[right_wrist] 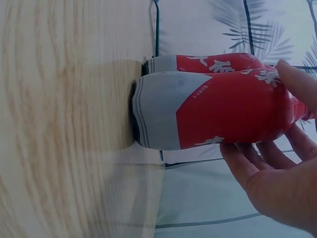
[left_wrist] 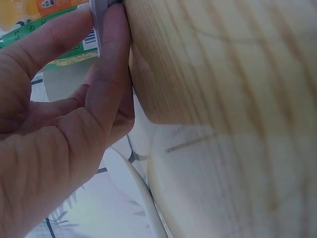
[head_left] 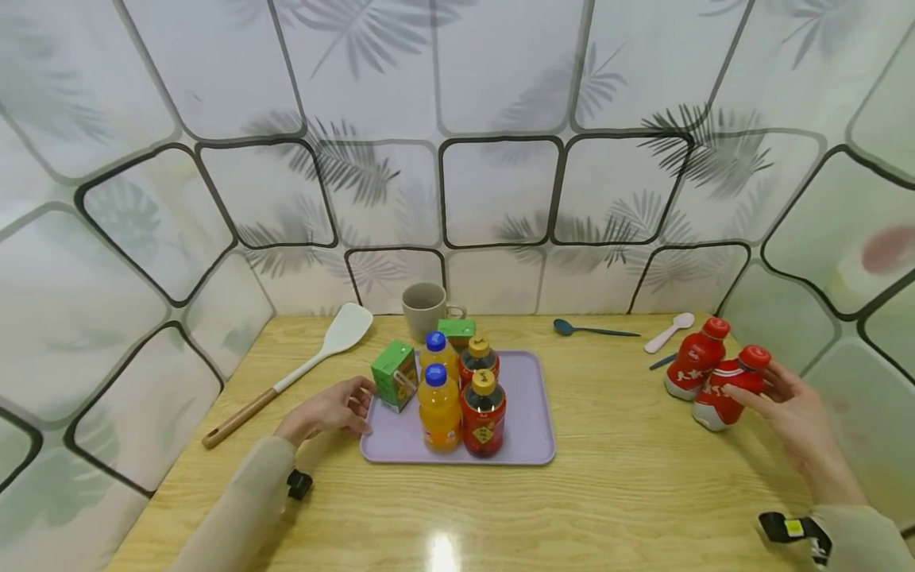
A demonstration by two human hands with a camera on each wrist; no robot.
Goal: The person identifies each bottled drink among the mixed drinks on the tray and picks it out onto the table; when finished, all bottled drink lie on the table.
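On one wooden tabletop (head_left: 615,492) are one lilac tray (head_left: 527,421), two blue-capped orange-drink bottles (head_left: 439,413), two yellow-capped dark-drink bottles (head_left: 484,417), two green cartons (head_left: 390,375) and one grey mug (head_left: 422,311). There are also two red-and-white bottles (head_left: 725,393), one spatula (head_left: 343,332), one dark blue spoon (head_left: 565,326), one pale pink spoon (head_left: 665,336) and one blue utensil (head_left: 663,361), partly hidden. Two hands (head_left: 333,409) are in view.

Long wooden-handled white spatula (head_left: 299,371) on a pale wood-grain table (head_left: 615,492), round grey mug (head_left: 422,310), dark blue spoon (head_left: 596,330), small pale pink spoon (head_left: 665,337), leaf-printed white wall covering (head_left: 500,191)
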